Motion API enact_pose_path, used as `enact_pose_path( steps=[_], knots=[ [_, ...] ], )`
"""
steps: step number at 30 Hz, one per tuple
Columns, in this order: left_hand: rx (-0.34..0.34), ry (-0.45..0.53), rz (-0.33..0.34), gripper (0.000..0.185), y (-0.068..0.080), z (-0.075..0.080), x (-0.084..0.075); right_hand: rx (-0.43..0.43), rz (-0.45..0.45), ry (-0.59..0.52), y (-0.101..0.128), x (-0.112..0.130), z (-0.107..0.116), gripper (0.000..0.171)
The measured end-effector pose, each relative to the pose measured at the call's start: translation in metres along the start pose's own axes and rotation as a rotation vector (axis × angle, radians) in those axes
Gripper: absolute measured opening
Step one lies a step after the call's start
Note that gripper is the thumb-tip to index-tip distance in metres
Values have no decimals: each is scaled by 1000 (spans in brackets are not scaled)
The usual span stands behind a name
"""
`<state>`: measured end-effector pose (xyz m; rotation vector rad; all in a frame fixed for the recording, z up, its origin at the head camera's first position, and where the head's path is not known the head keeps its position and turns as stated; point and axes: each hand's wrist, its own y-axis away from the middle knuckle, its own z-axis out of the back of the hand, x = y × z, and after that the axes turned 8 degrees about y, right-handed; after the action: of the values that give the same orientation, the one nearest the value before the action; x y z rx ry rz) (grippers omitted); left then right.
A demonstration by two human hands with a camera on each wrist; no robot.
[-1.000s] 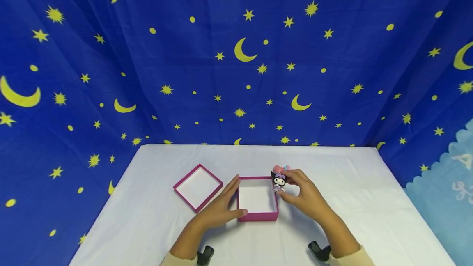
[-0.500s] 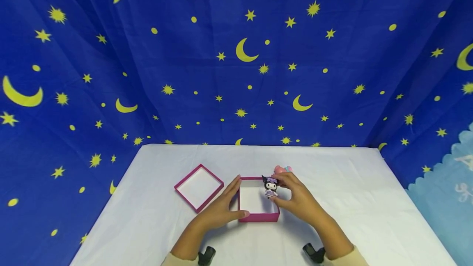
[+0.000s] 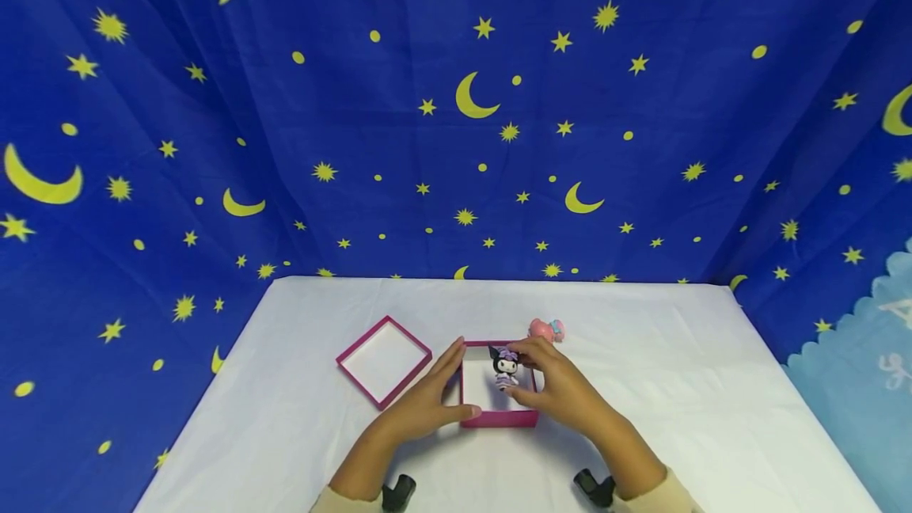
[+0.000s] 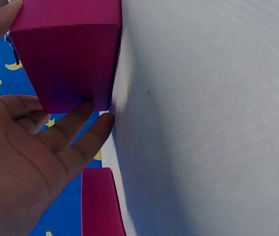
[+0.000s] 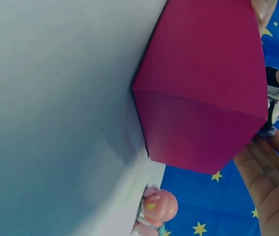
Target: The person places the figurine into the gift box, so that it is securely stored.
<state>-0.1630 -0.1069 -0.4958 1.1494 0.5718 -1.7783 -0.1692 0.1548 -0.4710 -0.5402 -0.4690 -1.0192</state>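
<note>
A small figurine (image 3: 506, 374) with a black hood, white face and purple dress is pinched upright between the thumb and fingers of my right hand (image 3: 566, 386), over the inside of a magenta box (image 3: 499, 419). The box has no lid on, and its floor is white. My left hand (image 3: 420, 406) holds the box along its left side, thumb over the front rim and fingers toward the back corner. In the right wrist view, the box wall (image 5: 203, 132) hides part of the figurine. The left wrist view shows the fingertips (image 4: 102, 123) at the box's end.
The matching magenta lid (image 3: 385, 362) lies inside up, left of the box. A pink figurine (image 3: 545, 330) with a light blue part lies just behind the box's back right corner. White cloth (image 3: 712, 386) covers the table, and a blue star-patterned curtain (image 3: 399, 141) hangs behind.
My right hand has moved left with the dark-hooded figurine, from the box's right rim to over its inside. This exposes more of the pink figurine. The left hand and box stay in place.
</note>
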Motion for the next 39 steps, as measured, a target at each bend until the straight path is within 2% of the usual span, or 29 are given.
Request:
enact_pose_path(
  steps=[9,22,32,39],
  knots=[
    [0,15,-4,97,1,0,0,43,3,22,-5,5,-10,57],
    [7,29,19,96,1,0,-1,58,50,239,-14,11,-20,58],
    [12,32,-4,98,1,1,0,112,75,339,-22,9,-27,56],
    [9,37,-11,98,1,1,1,111,115,379,-29,8,-33,57]
  ],
)
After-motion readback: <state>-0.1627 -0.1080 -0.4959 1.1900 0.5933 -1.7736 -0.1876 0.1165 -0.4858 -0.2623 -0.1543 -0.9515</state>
